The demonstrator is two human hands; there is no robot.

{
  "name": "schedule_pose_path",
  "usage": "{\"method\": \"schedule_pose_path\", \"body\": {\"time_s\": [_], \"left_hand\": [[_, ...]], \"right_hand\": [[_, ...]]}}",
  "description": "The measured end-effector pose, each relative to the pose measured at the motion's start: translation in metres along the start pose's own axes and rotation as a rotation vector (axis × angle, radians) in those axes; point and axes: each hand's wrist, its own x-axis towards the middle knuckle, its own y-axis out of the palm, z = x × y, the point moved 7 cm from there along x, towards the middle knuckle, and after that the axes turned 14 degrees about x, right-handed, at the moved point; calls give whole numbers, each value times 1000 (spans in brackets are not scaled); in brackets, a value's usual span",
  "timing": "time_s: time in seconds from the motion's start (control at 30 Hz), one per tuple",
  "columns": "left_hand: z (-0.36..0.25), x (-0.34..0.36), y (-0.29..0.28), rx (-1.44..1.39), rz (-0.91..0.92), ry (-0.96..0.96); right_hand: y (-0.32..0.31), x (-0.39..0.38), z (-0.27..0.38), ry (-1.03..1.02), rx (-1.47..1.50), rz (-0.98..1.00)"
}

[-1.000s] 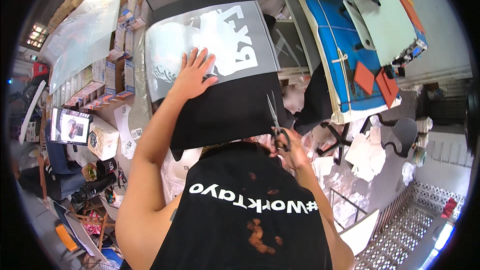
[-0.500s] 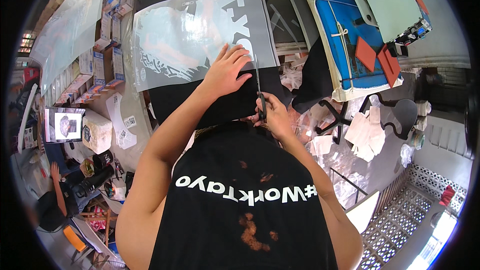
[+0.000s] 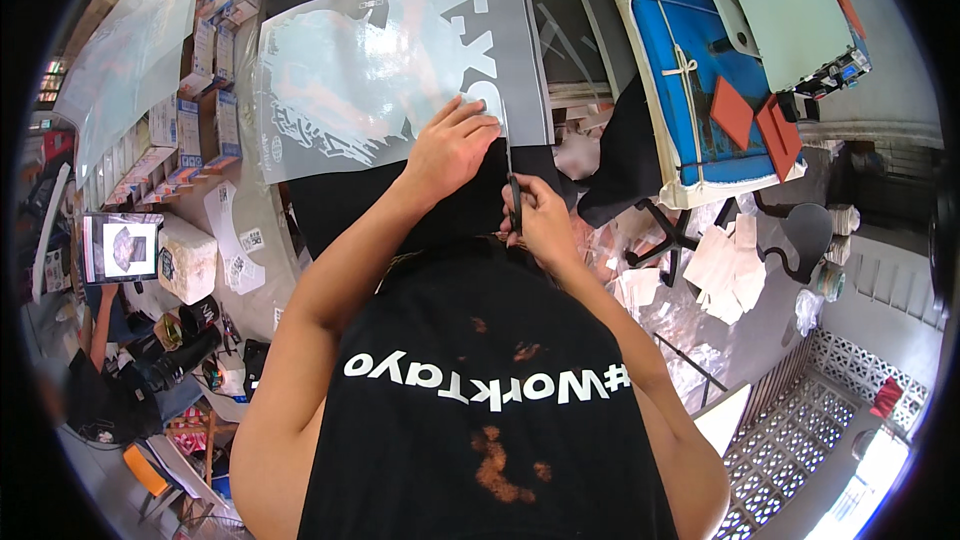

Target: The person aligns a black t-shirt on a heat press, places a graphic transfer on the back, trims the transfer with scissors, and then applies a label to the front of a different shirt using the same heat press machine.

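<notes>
A translucent printed film sheet with pale, glossy shapes lies over black material in front of me. My left hand is at its near edge, to the right of the middle. The fingers are drawn together on top of the film and the thumb is out of sight. My right hand grips dark-handled scissors just in front of my shirt. Their narrow blades point away from me and meet the film close to my left fingertips. How far apart the blades are, I cannot make out.
Boxes line the left side, beside a lit screen and a white block. Another person sits at lower left. On the right stand a blue-topped table with reddish-brown pieces, a black chair and scraps.
My left hand's spread fingers have come together and its thumb has gone from sight. The scissors and my right hand have shifted slightly left. The other person's arm has moved up toward the screen.
</notes>
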Motion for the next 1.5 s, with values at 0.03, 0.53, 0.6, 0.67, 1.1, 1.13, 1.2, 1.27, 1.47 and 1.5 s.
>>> {"method": "schedule_pose_path", "body": {"time_s": [0.03, 0.53, 0.6, 0.67, 1.1, 1.13, 1.2, 1.27, 1.47, 1.5], "left_hand": [[-2, 1, -4, -13, 4, 1], [-11, 7, -43, -85, -54, -48], [-13, 7, -47, -94, -68, -53], [-12, 6, -49, -102, -83, -62], [-19, 1, -76, -112, -133, -59], [-19, 1, -78, -118, -138, -63], [-21, 1, -85, -131, -145, -68], [-23, -1, -91, -130, -156, -54], [-26, -6, -103, -127, -173, -58], [-26, -7, -105, -127, -174, -59]], "right_hand": [[2, 6, 4, -16, 3, -5], [17, 38, 30, -67, -18, -37], [16, 42, 32, -89, -8, -48], [16, 40, 32, -91, -29, -44], [26, 65, 44, -91, -53, -68], [25, 67, 46, -113, -52, -76], [26, 75, 54, -157, -47, -95], [30, 84, 61, -151, -2, -100], [29, 96, 59, -138, -47, -105], [29, 97, 59, -136, -57, -103]]}}
